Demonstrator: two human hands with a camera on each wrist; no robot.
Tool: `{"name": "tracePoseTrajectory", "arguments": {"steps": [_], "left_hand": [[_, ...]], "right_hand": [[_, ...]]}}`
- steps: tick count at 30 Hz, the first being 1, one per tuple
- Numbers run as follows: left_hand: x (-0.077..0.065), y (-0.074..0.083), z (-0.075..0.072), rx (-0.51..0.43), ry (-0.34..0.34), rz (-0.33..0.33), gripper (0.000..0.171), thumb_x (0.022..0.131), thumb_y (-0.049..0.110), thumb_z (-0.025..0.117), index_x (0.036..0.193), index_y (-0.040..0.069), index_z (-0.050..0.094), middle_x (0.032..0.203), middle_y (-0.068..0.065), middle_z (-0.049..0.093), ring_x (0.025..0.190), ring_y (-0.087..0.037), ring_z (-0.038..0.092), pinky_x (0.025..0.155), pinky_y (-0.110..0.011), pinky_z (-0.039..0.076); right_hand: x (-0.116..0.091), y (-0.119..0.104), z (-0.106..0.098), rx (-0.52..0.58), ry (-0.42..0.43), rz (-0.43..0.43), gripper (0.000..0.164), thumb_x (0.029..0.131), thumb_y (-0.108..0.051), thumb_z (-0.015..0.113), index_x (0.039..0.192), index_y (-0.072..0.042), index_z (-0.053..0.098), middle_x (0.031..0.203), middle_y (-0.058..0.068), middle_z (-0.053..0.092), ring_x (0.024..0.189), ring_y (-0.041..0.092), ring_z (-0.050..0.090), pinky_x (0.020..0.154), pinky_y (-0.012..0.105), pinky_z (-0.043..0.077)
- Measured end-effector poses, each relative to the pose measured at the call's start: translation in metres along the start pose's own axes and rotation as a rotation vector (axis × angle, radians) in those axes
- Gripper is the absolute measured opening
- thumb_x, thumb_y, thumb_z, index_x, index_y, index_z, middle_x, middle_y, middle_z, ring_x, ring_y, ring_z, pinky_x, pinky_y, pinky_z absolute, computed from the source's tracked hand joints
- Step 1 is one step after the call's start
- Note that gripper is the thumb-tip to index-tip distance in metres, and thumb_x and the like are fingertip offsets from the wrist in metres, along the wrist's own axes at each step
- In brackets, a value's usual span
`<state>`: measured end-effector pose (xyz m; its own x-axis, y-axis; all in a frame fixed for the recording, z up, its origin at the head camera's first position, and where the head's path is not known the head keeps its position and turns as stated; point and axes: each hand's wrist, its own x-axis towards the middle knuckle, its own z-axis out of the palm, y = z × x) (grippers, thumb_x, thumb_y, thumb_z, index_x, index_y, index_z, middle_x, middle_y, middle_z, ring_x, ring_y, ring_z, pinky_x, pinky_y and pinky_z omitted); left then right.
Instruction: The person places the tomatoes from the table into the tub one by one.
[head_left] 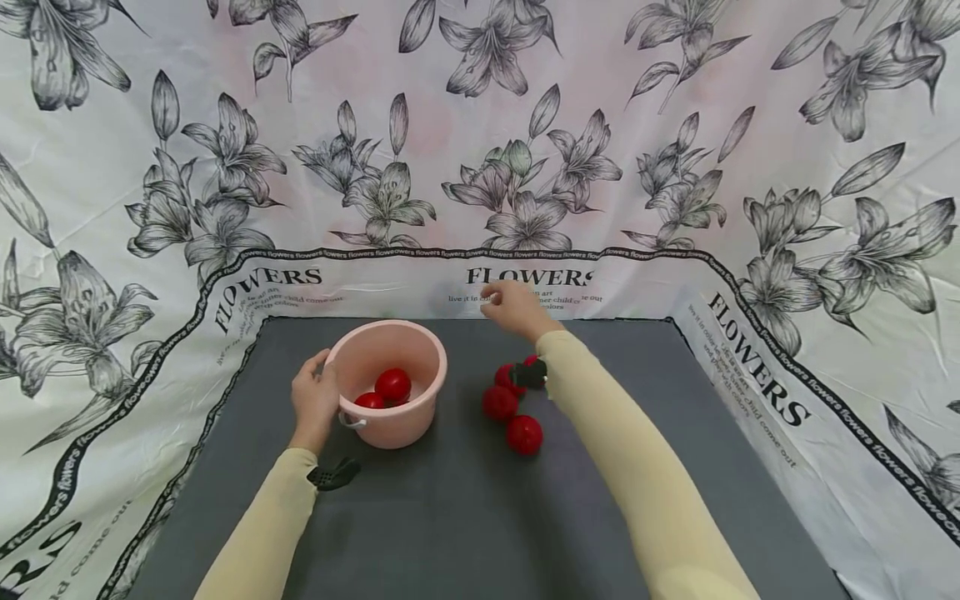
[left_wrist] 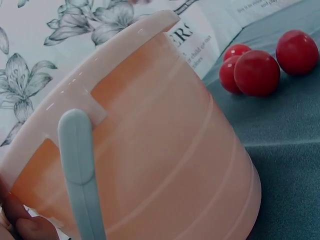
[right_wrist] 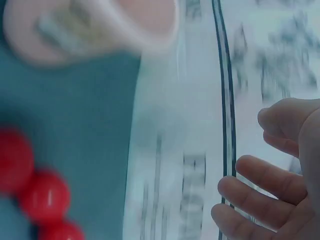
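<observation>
A pink bucket [head_left: 390,417] stands on the grey mat [head_left: 465,517], with two red balls [head_left: 393,384] inside it. My left hand [head_left: 313,402] grips the bucket's left side, thumb up at the rim. The left wrist view shows the bucket wall [left_wrist: 165,150], its pale handle [left_wrist: 77,165] and a fingertip [left_wrist: 25,227] at the bottom left. My right hand [head_left: 510,307] hovers over the mat's back edge, fingers relaxed and empty; it appears blurred in the right wrist view [right_wrist: 270,195]. Several red balls [head_left: 499,402] lie on the mat right of the bucket, below my right wrist.
White cloth printed with flowers [head_left: 480,125] walls in the mat at the back and both sides. Bare grey mat stretches toward me in front of the bucket and the balls. The loose balls [left_wrist: 256,72] sit close together.
</observation>
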<state>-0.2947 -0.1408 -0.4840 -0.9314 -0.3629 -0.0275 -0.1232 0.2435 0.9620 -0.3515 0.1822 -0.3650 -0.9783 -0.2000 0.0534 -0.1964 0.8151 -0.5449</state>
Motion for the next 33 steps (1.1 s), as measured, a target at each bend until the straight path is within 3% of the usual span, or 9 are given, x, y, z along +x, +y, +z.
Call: {"name": "tracePoseTrajectory", "arguments": {"steps": [6, 13, 21, 25, 33], "left_hand": [[0.001, -0.003, -0.009, -0.012, 0.019, -0.006, 0.046, 0.107, 0.028, 0.046, 0.151, 0.015, 0.050, 0.081, -0.012, 0.059, 0.046, -0.008, 0.046, 0.047, -0.023, 0.044], [0.000, -0.004, -0.011, -0.002, 0.012, -0.018, 0.047, 0.106, 0.029, 0.046, 0.151, 0.016, 0.049, 0.075, -0.004, 0.056, 0.045, -0.008, 0.046, 0.047, -0.024, 0.044], [0.000, -0.001, -0.009, 0.022, 0.017, -0.007, 0.046, 0.107, 0.031, 0.045, 0.151, 0.017, 0.049, 0.074, -0.002, 0.054, 0.045, -0.008, 0.045, 0.047, -0.024, 0.044], [-0.001, 0.001, -0.006, 0.016, 0.008, -0.020, 0.047, 0.107, 0.030, 0.045, 0.151, 0.017, 0.049, 0.078, -0.007, 0.057, 0.046, -0.008, 0.046, 0.047, -0.023, 0.044], [-0.002, 0.002, -0.001, 0.005, -0.005, -0.015, 0.047, 0.108, 0.031, 0.045, 0.152, 0.017, 0.048, 0.084, -0.011, 0.059, 0.045, -0.008, 0.044, 0.047, -0.024, 0.044]], "right_hand": [[-0.021, 0.062, -0.014, -0.030, -0.008, 0.126, 0.038, 0.098, -0.020, 0.059, 0.132, -0.004, 0.064, 0.129, 0.021, 0.068, 0.115, 0.036, 0.067, 0.095, 0.050, 0.056], [-0.057, 0.112, 0.016, 0.016, -0.056, 0.246, 0.038, 0.098, -0.018, 0.061, 0.132, -0.001, 0.064, 0.133, 0.024, 0.065, 0.121, 0.038, 0.064, 0.098, 0.051, 0.054], [-0.085, 0.130, 0.063, 0.034, -0.123, 0.179, 0.034, 0.095, -0.019, 0.066, 0.124, -0.001, 0.068, 0.119, 0.019, 0.071, 0.103, 0.031, 0.068, 0.088, 0.046, 0.057], [-0.094, 0.131, 0.076, 0.054, -0.125, 0.141, 0.031, 0.093, -0.017, 0.067, 0.119, -0.001, 0.070, 0.115, 0.020, 0.073, 0.104, 0.033, 0.070, 0.088, 0.047, 0.057], [-0.107, 0.133, 0.094, 0.083, -0.132, 0.166, 0.025, 0.096, -0.023, 0.065, 0.113, -0.007, 0.073, 0.107, 0.014, 0.076, 0.093, 0.024, 0.070, 0.083, 0.041, 0.056]]}}
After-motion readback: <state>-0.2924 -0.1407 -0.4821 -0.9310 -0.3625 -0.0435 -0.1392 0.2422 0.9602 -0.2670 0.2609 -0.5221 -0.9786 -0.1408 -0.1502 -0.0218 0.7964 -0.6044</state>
